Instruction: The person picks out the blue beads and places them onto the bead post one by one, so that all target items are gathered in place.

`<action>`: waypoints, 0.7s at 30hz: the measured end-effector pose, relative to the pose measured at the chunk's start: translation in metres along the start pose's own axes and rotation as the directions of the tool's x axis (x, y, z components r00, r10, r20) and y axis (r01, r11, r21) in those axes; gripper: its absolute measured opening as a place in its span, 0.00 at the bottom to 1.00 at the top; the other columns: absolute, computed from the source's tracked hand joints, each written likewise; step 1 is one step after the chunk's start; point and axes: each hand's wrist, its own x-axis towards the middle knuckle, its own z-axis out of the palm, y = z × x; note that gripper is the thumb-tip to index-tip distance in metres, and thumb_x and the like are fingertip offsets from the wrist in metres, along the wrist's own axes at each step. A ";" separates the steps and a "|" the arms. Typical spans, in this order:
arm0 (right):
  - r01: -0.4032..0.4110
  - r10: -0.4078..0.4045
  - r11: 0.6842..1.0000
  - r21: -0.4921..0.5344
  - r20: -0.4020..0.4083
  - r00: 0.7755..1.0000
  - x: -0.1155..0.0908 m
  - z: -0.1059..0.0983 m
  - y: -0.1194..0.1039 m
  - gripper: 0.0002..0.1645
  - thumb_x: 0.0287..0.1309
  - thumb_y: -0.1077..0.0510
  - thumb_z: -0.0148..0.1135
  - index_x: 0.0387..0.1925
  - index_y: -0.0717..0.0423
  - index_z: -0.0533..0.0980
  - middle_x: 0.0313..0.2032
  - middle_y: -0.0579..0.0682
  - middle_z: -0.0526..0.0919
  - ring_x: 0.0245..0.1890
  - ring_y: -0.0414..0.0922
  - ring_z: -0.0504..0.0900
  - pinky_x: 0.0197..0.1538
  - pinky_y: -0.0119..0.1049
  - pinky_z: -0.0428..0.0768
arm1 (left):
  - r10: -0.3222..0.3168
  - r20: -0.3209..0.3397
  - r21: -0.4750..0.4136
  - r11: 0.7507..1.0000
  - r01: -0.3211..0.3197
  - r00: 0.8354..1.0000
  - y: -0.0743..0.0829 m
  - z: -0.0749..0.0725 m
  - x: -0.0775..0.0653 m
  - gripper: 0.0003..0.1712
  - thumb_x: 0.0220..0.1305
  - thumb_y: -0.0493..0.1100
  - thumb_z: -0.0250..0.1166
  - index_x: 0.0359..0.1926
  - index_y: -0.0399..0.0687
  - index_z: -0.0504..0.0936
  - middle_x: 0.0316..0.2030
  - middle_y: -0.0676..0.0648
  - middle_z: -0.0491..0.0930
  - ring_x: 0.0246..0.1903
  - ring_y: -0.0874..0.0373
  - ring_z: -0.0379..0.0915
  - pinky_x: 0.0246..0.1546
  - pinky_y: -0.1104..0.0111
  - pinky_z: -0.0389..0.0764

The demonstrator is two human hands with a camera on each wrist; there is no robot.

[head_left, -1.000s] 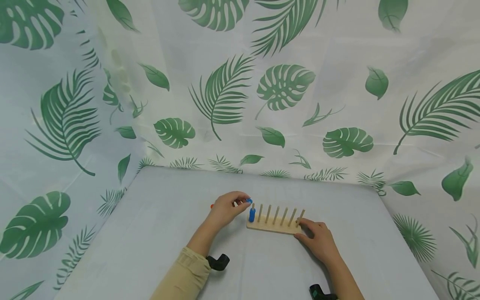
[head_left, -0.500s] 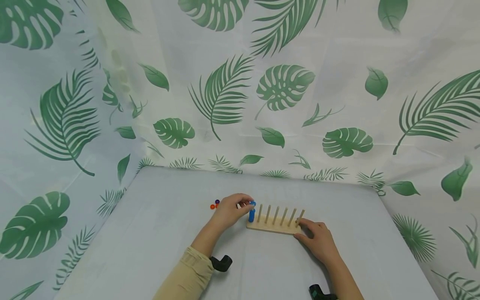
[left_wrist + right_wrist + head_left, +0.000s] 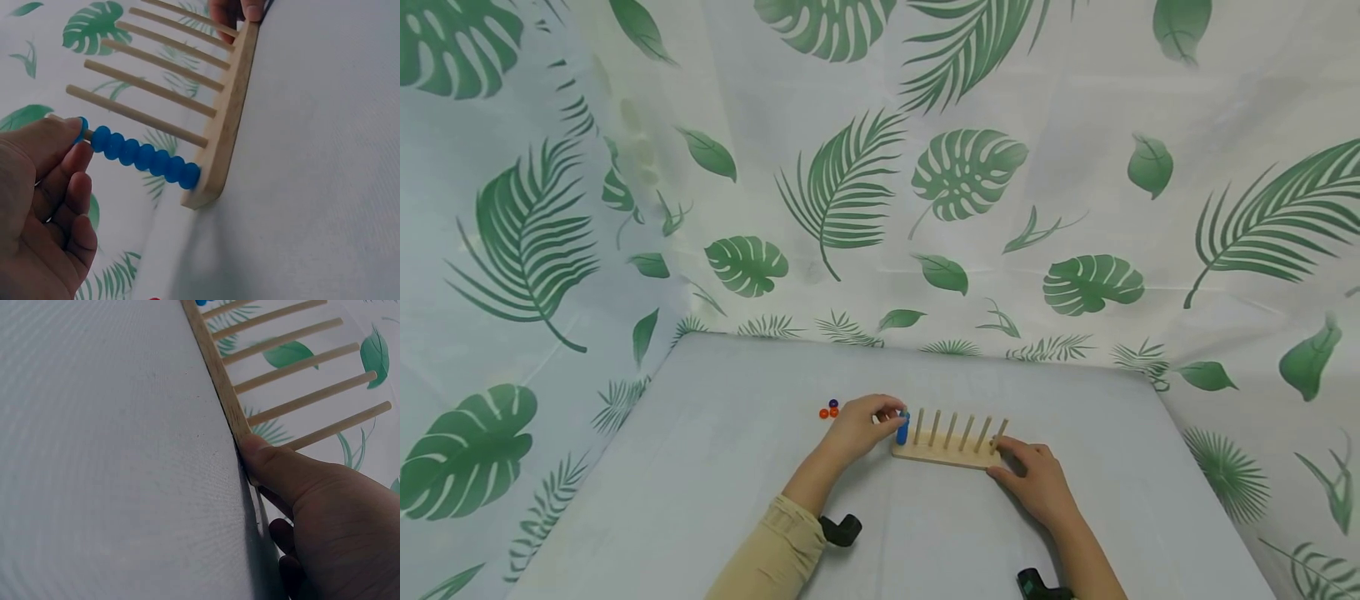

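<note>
A wooden peg board with a row of upright pegs stands on the table. Its leftmost peg carries a stack of blue beads reaching down to the base. My left hand pinches one more blue bead between thumb and index finger at that peg's top end. In the left wrist view the peg's tip shows beyond this bead, and a small gap parts it from the stack. My right hand grips the right end of the board, its thumb on the near edge of the base. The other pegs carry no beads.
Two orange beads and a dark purple bead lie to the left, just beyond my left hand. A white cloth covers the table. Leaf-printed curtains hang behind and at the sides.
My left hand has brought the blue bead from left of the leftmost peg onto its top and slightly down. Loose beads behind the hand have come into view. My right hand stays put.
</note>
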 end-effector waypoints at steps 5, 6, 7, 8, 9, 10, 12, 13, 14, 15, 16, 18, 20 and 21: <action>0.001 -0.001 1.000 0.000 -0.004 1.000 0.000 0.000 0.000 0.36 0.53 0.38 0.70 0.62 0.44 0.75 0.58 0.53 0.80 0.54 0.55 0.75 0.55 0.61 0.73 | 0.003 0.003 0.002 1.000 -0.003 1.000 -0.004 0.001 -0.002 0.14 0.66 0.53 0.66 0.50 0.58 0.84 0.34 0.60 0.80 0.37 0.65 0.73 0.35 0.73 0.76; 0.001 -0.001 1.000 -0.001 -0.004 1.000 0.000 0.000 0.000 0.36 0.53 0.38 0.70 0.62 0.44 0.75 0.58 0.53 0.80 0.54 0.55 0.75 0.55 0.61 0.74 | 0.004 0.002 0.013 1.000 -0.004 1.000 -0.005 0.001 -0.004 0.14 0.66 0.53 0.66 0.51 0.58 0.84 0.34 0.60 0.80 0.37 0.66 0.73 0.35 0.73 0.76; 0.002 -0.002 1.000 0.000 -0.002 1.000 0.000 0.000 0.000 0.36 0.53 0.38 0.70 0.62 0.44 0.75 0.58 0.53 0.80 0.54 0.55 0.75 0.55 0.60 0.74 | 0.003 0.000 0.024 1.000 -0.003 1.000 -0.006 0.001 -0.005 0.15 0.66 0.53 0.65 0.51 0.58 0.84 0.34 0.60 0.80 0.37 0.66 0.73 0.35 0.73 0.75; 0.003 -0.003 1.000 0.001 -0.001 1.000 -0.001 0.000 0.000 0.36 0.53 0.38 0.70 0.62 0.44 0.75 0.58 0.53 0.80 0.54 0.56 0.75 0.55 0.60 0.74 | 0.008 -0.002 0.039 0.999 -0.007 1.000 -0.007 0.000 -0.006 0.15 0.67 0.53 0.65 0.51 0.58 0.84 0.35 0.60 0.81 0.36 0.66 0.73 0.35 0.73 0.75; 0.003 -0.003 1.000 0.002 0.002 1.000 -0.001 -0.001 0.000 0.36 0.53 0.38 0.70 0.62 0.45 0.75 0.58 0.53 0.80 0.54 0.56 0.75 0.55 0.60 0.73 | 0.013 -0.005 0.057 0.998 -0.013 1.000 -0.008 0.000 -0.008 0.15 0.67 0.54 0.64 0.52 0.57 0.84 0.35 0.59 0.81 0.37 0.66 0.73 0.35 0.72 0.76; 0.002 -0.002 1.000 0.002 0.006 1.000 -0.001 -0.001 0.000 0.36 0.53 0.38 0.70 0.62 0.45 0.75 0.59 0.53 0.80 0.54 0.56 0.75 0.55 0.60 0.73 | 0.020 -0.008 0.080 0.997 -0.019 1.000 -0.009 0.000 -0.010 0.16 0.68 0.54 0.64 0.52 0.56 0.83 0.36 0.58 0.81 0.37 0.65 0.74 0.36 0.72 0.76; -0.004 0.004 1.000 0.001 0.017 1.000 -0.002 -0.002 -0.001 0.36 0.54 0.38 0.70 0.62 0.45 0.75 0.59 0.53 0.80 0.54 0.56 0.75 0.55 0.60 0.73 | 0.032 -0.011 0.127 0.991 -0.030 0.999 -0.012 -0.002 -0.014 0.17 0.69 0.55 0.62 0.53 0.55 0.83 0.39 0.57 0.82 0.39 0.63 0.75 0.38 0.70 0.77; -0.006 0.006 1.000 0.000 0.024 1.000 -0.002 -0.003 -0.002 0.36 0.54 0.37 0.69 0.62 0.46 0.75 0.59 0.53 0.80 0.54 0.56 0.74 0.55 0.61 0.73 | 0.034 -0.013 0.149 0.988 -0.032 0.999 -0.013 -0.003 -0.017 0.18 0.69 0.56 0.62 0.54 0.55 0.83 0.42 0.56 0.82 0.41 0.62 0.75 0.40 0.68 0.78; -0.004 0.004 1.000 -0.007 0.028 1.000 -0.002 -0.004 -0.003 0.36 0.55 0.37 0.69 0.62 0.46 0.75 0.59 0.53 0.79 0.55 0.56 0.74 0.55 0.61 0.73 | 0.040 -0.018 0.170 0.985 -0.036 0.999 -0.014 -0.004 -0.019 0.19 0.69 0.56 0.61 0.54 0.54 0.83 0.44 0.54 0.82 0.43 0.61 0.76 0.42 0.66 0.79; 0.003 -0.003 1.000 -0.018 0.035 0.999 -0.003 -0.005 -0.004 0.36 0.55 0.37 0.69 0.62 0.47 0.75 0.60 0.53 0.80 0.55 0.56 0.74 0.55 0.61 0.72 | 0.042 -0.026 0.193 0.980 -0.036 0.999 -0.016 -0.005 -0.021 0.19 0.70 0.57 0.60 0.54 0.54 0.82 0.46 0.54 0.82 0.45 0.59 0.77 0.45 0.64 0.80; 0.011 -0.009 0.999 -0.031 0.044 0.999 -0.003 -0.006 -0.007 0.36 0.55 0.37 0.68 0.62 0.47 0.75 0.60 0.53 0.79 0.56 0.57 0.74 0.56 0.62 0.72 | 0.045 -0.038 0.220 0.975 -0.036 0.998 -0.018 -0.007 -0.023 0.19 0.70 0.57 0.59 0.54 0.55 0.83 0.48 0.54 0.82 0.48 0.58 0.77 0.48 0.62 0.79; 0.037 -0.034 0.997 -0.064 0.061 0.998 -0.004 -0.009 -0.012 0.36 0.56 0.38 0.68 0.61 0.50 0.75 0.61 0.54 0.79 0.57 0.59 0.74 0.57 0.63 0.71 | 0.050 -0.068 0.270 0.962 -0.030 0.996 -0.022 -0.010 -0.028 0.19 0.71 0.58 0.57 0.53 0.55 0.83 0.51 0.53 0.81 0.52 0.56 0.76 0.53 0.59 0.77; 0.068 -0.060 0.992 -0.107 0.076 0.995 -0.005 -0.012 -0.019 0.36 0.56 0.39 0.68 0.61 0.53 0.74 0.61 0.57 0.78 0.58 0.62 0.74 0.58 0.64 0.70 | 0.067 -0.103 0.315 0.949 -0.031 0.992 -0.024 -0.013 -0.032 0.19 0.72 0.58 0.56 0.52 0.56 0.83 0.52 0.53 0.81 0.53 0.53 0.76 0.55 0.55 0.75; 0.079 -0.068 0.987 -0.137 0.086 0.994 -0.006 -0.013 -0.022 0.37 0.56 0.39 0.68 0.61 0.55 0.74 0.62 0.58 0.77 0.58 0.64 0.74 0.58 0.65 0.70 | 0.078 -0.117 0.338 0.941 -0.034 0.990 -0.025 -0.015 -0.034 0.18 0.72 0.58 0.56 0.52 0.56 0.83 0.51 0.52 0.81 0.54 0.52 0.75 0.55 0.53 0.74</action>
